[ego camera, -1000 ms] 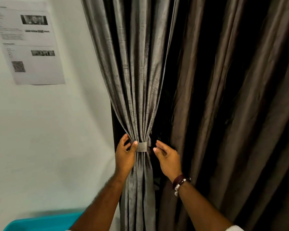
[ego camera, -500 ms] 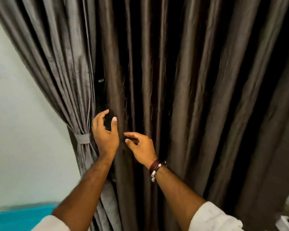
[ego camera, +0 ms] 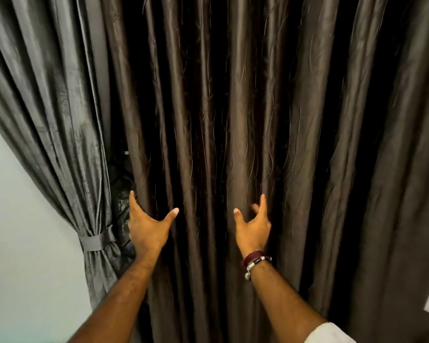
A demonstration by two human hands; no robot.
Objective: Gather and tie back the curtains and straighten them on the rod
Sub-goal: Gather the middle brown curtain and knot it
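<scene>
Since the frame half a second back, both hands have spread apart and opened out against the dark curtain; before, they were close together with fingers curled, and the view has swung further right. Grey curtain [ego camera: 52,125] at far left is gathered and cinched by a grey tie-back [ego camera: 96,241], low on the bundle, against the pale wall [ego camera: 18,231]. Left hand [ego camera: 146,226]: arm reaching up and forward, fingers straight, thumb splayed wide to the right, at the left edge of the brown curtain [ego camera: 270,120]; holds nothing that can be seen. Its fingertips pass behind the curtain's edge fold and are hidden. Right hand [ego camera: 252,226]: arm extended likewise, bracelet [ego camera: 256,261] at wrist, white sleeve [ego camera: 330,334] cut off at bottom edge. Fingers spread and loosely bent, touching a fold of the brown curtain, no fabric pinched. Brown curtain hangs loose in vertical folds, filling centre and right. Rod out of frame. Dark gap between the two curtains holds something unreadable.
</scene>
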